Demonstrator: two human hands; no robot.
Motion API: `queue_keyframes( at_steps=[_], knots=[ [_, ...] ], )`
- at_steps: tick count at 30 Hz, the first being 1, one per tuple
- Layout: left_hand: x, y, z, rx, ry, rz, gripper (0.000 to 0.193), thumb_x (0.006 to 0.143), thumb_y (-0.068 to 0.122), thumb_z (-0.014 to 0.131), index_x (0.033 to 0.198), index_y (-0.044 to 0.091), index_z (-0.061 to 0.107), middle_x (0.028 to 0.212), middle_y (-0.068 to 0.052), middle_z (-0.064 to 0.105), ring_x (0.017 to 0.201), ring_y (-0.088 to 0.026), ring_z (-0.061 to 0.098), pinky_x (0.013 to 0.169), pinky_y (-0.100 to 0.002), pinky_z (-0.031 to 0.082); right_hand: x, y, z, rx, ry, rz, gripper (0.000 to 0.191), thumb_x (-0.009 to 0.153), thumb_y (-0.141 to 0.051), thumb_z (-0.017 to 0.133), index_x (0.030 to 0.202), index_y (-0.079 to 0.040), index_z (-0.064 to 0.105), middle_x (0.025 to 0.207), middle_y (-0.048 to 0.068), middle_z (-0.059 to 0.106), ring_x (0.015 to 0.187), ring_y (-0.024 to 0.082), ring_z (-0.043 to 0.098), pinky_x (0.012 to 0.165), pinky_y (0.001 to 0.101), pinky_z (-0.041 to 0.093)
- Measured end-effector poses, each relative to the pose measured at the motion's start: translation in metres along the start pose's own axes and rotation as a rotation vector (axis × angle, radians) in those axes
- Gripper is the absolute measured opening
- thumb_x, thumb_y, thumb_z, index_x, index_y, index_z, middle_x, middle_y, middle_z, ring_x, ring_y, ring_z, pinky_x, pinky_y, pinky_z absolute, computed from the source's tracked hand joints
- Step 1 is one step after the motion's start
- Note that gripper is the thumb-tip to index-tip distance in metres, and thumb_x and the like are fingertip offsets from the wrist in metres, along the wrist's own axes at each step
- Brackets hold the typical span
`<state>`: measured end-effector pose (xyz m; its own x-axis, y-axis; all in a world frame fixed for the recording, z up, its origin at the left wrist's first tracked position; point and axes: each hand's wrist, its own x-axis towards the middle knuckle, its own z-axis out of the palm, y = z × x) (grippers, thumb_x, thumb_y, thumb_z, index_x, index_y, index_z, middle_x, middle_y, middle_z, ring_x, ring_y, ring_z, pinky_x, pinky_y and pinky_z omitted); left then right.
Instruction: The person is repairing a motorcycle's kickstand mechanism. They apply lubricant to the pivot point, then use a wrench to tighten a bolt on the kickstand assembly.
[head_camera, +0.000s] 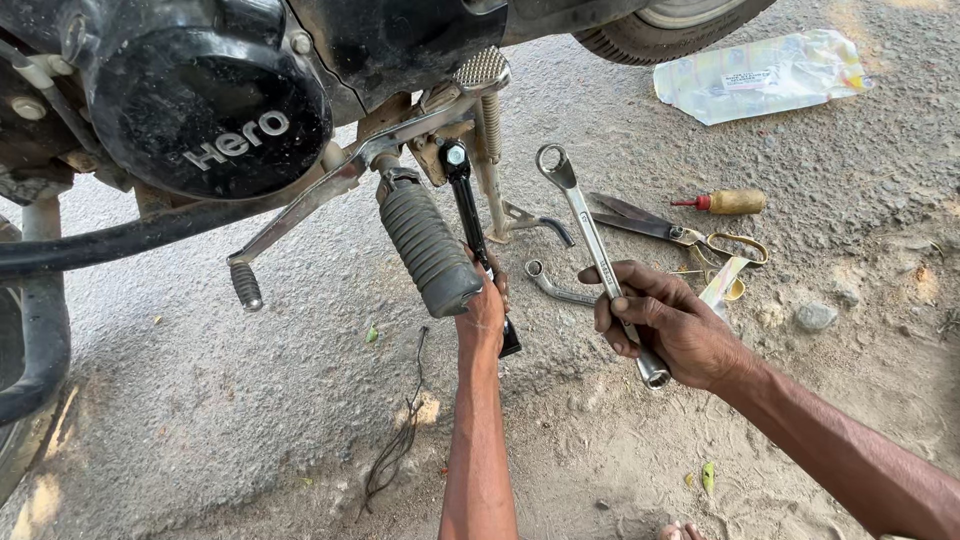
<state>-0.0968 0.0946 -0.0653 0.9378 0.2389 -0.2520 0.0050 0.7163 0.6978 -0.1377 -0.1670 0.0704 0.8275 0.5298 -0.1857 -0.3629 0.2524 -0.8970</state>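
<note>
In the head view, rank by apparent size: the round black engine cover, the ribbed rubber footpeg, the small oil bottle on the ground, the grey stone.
1. round black engine cover
2. ribbed rubber footpeg
3. small oil bottle
4. grey stone

The bottle and the stone look close in size, so their order is unsure.

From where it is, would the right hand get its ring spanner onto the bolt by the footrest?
Probably yes: the right hand holds the ring spanner just beside the bolt, though the left hand's black wrench already sits there.
</note>
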Motion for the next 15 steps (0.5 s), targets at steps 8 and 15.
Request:
queue_keyframes(
  at_steps=[8,15],
  knots=[
    [-0.016,0.013,0.023,0.555,0.195,0.020,0.033,0.109,0.036,0.043,0.096,0.011,0.061,0.065,0.001,0.056,0.050,-0.008,0.047,0.042,-0.026,0.037,0.007,-0.010,0.000,-0.357,0.079,0.038,0.029,0.106,-0.025,0.045,0.110,-0.003,0.064,0.068,0.009,0.063,0.053,0.016,0.056,0.047,0.0350,0.050],
    [-0.014,0.005,0.024,0.850,0.193,0.207,0.028,0.103,0.022,0.047,0.079,0.013,0.057,0.067,0.000,0.057,0.051,-0.011,0.046,0.044,-0.030,0.044,0.093,-0.081,0.010,-1.321,0.192,-0.122,0.044,0.107,-0.046,0.036,0.099,-0.012,0.063,0.059,0.008,0.052,0.044,0.017,0.038,0.039,0.0363,0.038]
  ],
)
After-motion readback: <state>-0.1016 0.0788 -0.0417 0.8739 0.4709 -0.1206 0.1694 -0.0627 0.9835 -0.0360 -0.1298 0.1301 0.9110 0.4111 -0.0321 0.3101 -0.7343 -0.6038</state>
